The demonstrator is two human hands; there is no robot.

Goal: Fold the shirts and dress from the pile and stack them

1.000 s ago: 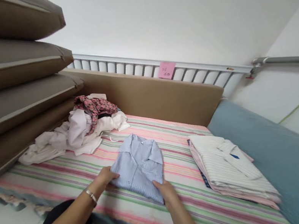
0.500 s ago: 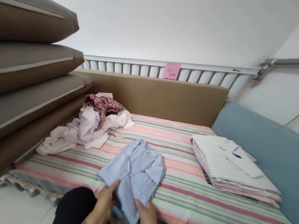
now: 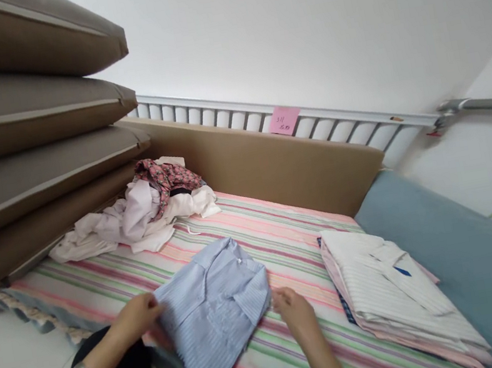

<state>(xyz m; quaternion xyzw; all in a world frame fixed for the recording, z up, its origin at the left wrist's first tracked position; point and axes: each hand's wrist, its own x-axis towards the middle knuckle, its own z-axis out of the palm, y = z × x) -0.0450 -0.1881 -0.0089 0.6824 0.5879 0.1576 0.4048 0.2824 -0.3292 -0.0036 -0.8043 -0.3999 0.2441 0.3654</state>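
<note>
Fingers [image 3: 149, 304] of my left hand [image 3: 133, 315] pinch the left edge of the blue striped shirt [image 3: 215, 307]. Shirt lies partly folded at the near edge of the striped bed sheet [image 3: 282, 228], with its lower end hanging off. My right hand [image 3: 294, 310] is at the shirt's right edge, fingers curled and touching the cloth; can't tell if they grip. Stack of folded shirts [image 3: 388, 286] lies just right. Heap of unfolded clothes [image 3: 137, 213] far left, beside brown cushions [image 3: 32, 158].
</note>
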